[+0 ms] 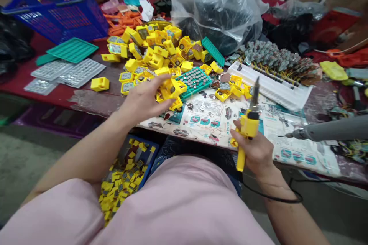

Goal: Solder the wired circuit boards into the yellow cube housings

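While my left hand (143,97) holds yellow casings (172,88) between fingers and thumb, at the near edge of the pile (158,51) on the table (94,99), my right hand (257,150) grips a yellow-handled tool (249,124), its pointed tip aimed up and away from me. A teal tray (186,94) of round metal discs (195,79) lies just beside the casings. The step in hand looks like handling the casings, the tool well apart from them. The next move, I judge, calls for a steady hold, bare fingers clear of that tip.
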`<state>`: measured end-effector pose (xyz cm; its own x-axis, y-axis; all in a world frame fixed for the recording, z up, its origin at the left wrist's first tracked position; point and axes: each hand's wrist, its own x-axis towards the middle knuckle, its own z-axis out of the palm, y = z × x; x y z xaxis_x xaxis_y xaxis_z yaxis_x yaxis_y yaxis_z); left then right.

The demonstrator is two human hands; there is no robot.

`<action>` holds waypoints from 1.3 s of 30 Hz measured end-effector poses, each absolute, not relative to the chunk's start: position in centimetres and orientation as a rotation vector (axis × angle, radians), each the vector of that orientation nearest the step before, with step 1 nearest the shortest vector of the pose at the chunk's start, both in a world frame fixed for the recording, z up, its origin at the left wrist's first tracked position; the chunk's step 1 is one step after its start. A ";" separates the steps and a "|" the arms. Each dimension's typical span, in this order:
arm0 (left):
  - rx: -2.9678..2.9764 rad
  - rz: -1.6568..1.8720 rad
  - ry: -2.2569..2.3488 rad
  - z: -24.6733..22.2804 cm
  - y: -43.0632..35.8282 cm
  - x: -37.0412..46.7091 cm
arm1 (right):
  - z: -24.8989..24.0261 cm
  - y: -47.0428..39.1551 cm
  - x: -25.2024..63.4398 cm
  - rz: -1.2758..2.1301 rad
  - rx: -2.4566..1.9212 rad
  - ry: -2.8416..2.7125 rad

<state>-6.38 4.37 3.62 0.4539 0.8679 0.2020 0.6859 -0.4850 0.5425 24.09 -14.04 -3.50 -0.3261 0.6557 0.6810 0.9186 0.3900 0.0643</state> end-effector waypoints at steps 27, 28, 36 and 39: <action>2.925 -0.026 0.871 0.8 8.5 16.6 | -4.7 -14.1 22.1 -0.066 -1.500 -1.643; 2.917 -0.022 0.866 0.6 8.8 16.6 | -4.8 -14.1 22.3 -0.069 -1.512 -1.647; 2.083 0.838 0.704 2.8 10.3 11.5 | -4.8 -14.0 22.4 -0.155 -1.505 -1.623; 1.556 0.731 0.674 5.2 8.5 7.7 | -4.8 -14.1 22.3 -0.169 -1.508 -1.623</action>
